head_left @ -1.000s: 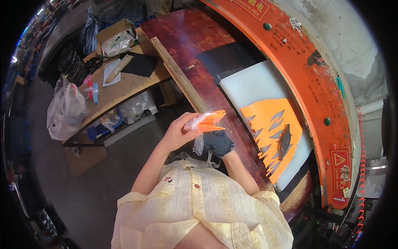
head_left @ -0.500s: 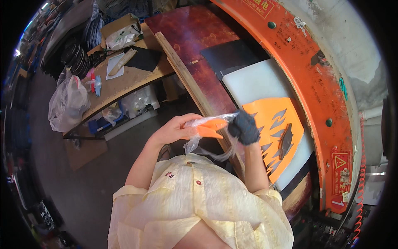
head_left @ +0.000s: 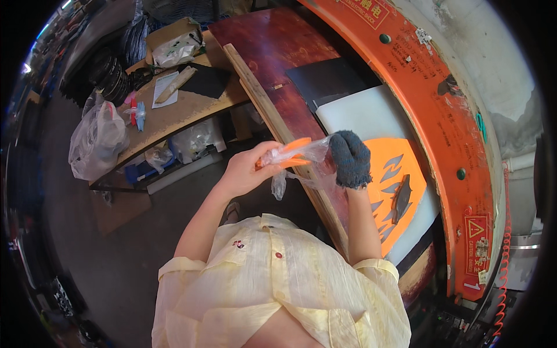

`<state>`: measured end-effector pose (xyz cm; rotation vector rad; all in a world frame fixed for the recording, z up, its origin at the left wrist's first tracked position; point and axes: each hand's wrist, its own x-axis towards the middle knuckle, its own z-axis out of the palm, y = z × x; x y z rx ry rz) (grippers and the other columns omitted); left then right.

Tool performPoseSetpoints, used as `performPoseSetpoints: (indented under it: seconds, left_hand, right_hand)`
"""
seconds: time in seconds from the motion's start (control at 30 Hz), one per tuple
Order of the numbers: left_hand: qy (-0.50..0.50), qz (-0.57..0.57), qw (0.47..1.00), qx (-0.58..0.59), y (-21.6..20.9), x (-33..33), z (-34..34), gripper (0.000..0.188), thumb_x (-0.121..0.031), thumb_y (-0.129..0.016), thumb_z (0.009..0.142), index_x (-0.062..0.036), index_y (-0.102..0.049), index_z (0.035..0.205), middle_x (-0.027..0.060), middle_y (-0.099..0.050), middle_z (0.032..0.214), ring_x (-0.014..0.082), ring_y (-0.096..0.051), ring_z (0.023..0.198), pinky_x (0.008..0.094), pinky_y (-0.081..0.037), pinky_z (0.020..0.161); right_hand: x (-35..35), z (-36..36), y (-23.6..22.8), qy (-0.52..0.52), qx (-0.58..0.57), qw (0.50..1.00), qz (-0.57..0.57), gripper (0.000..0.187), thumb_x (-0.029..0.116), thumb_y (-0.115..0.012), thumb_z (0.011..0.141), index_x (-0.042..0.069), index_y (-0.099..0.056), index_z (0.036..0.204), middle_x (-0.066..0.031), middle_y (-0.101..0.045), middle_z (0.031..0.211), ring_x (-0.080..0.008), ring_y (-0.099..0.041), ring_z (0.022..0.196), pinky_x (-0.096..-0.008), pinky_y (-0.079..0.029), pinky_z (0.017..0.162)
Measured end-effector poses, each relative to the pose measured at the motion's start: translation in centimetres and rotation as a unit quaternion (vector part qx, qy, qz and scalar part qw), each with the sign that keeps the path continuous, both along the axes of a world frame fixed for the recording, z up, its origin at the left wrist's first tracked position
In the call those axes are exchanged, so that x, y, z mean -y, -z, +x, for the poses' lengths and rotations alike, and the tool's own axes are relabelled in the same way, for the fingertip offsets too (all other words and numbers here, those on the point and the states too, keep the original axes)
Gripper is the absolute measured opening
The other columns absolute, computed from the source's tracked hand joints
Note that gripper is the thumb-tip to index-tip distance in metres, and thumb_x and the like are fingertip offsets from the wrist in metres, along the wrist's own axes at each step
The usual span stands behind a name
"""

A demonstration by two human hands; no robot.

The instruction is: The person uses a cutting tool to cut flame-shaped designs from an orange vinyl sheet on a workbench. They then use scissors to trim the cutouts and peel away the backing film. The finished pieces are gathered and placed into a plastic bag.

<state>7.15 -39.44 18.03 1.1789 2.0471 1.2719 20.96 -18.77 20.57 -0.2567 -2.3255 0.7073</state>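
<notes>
Head view: both hands raised over the desk (head_left: 272,52) edge.
Left hand (head_left: 246,171): bare, pinching an orange piece (head_left: 290,152) inside a clear bag (head_left: 296,159).
Right hand (head_left: 351,158): gloved, clenched on the bag's far end, stretching it taut.

Strong, even light is falling from the upper right, brightening the white board (head_left: 371,113) and the orange machine frame (head_left: 429,87). The floor (head_left: 116,243) left of the frame is lying in dim shadow. Fisheye distortion is bending the frame into an arc, and a black circular rim is cutting off the corners. The centre is staying sharp; edge detail is smearing.
</notes>
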Motion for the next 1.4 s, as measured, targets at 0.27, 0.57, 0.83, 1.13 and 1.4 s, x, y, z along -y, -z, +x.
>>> performPoseSetpoints:
  seconds: [0.27, 0.57, 0.83, 1.13, 1.4]
  left_hand:
    - [0.058, 0.192, 0.939, 0.279, 2.4, -0.4, -0.1, 0.038, -0.015, -0.063, 0.088, -0.0050, -0.050, 0.122, 0.0011, -0.058, 0.098, 0.0072, -0.054, 0.084, 0.0218, -0.045, 0.072]
    - [-0.052, 0.314, 0.877, 0.361, 2.9, -2.3, 1.0, 0.042, -0.019, -0.062, 0.090, -0.0014, -0.046, 0.124, 0.0027, -0.055, 0.113, 0.0092, -0.052, 0.102, 0.0236, -0.042, 0.088]
    - [-0.210, 0.334, 0.808, 0.438, 3.2, -2.8, -0.3, 0.036, -0.016, -0.056, 0.093, 0.0005, -0.046, 0.124, 0.0067, -0.056, 0.112, 0.0114, -0.055, 0.098, 0.0268, -0.046, 0.084]
    - [-0.205, 0.387, 0.598, 0.671, 5.4, -3.7, -4.3, 0.027, -0.021, -0.053, 0.092, -0.0074, -0.052, 0.115, 0.0068, -0.060, 0.102, 0.0224, -0.059, 0.094, 0.0421, -0.047, 0.085]
    - [-0.089, 0.358, 0.520, 0.770, 6.8, -4.4, -1.8, 0.041, -0.014, -0.060, 0.087, -0.0105, -0.048, 0.125, 0.0075, -0.056, 0.116, 0.0240, -0.053, 0.109, 0.0416, -0.041, 0.096]
  right_hand:
    - [1.5, -0.6, 8.3, -0.014, 0.115, 0.914, -0.389, 0.014, 0.013, -0.057, 0.087, 0.004, -0.064, 0.094, -0.0011, -0.061, 0.079, -0.0100, -0.055, 0.071, -0.0273, -0.045, 0.062]
    - [6.8, -1.0, 7.0, -0.119, 0.202, 0.904, -0.359, 0.019, 0.011, -0.058, 0.086, 0.004, -0.064, 0.103, -0.0059, -0.065, 0.088, -0.0136, -0.059, 0.080, -0.0294, -0.047, 0.068]
    - [9.7, -3.3, 7.5, -0.223, 0.412, 0.883, 0.014, 0.019, 0.023, -0.052, 0.083, 0.009, -0.064, 0.088, -0.0177, -0.063, 0.076, -0.0337, -0.063, 0.073, -0.0400, -0.050, 0.063]
    - [7.2, -2.2, 8.6, -0.100, 0.251, 0.957, -0.104, 0.022, 0.024, -0.055, 0.088, 0.002, -0.060, 0.091, -0.0195, -0.061, 0.075, -0.0349, -0.061, 0.065, -0.0421, -0.048, 0.057]
    - [6.6, -1.4, 12.9, -0.081, 0.124, 0.982, -0.116, 0.012, 0.012, -0.051, 0.089, 0.004, -0.060, 0.092, -0.0158, -0.060, 0.078, -0.0316, -0.061, 0.066, -0.0368, -0.047, 0.055]
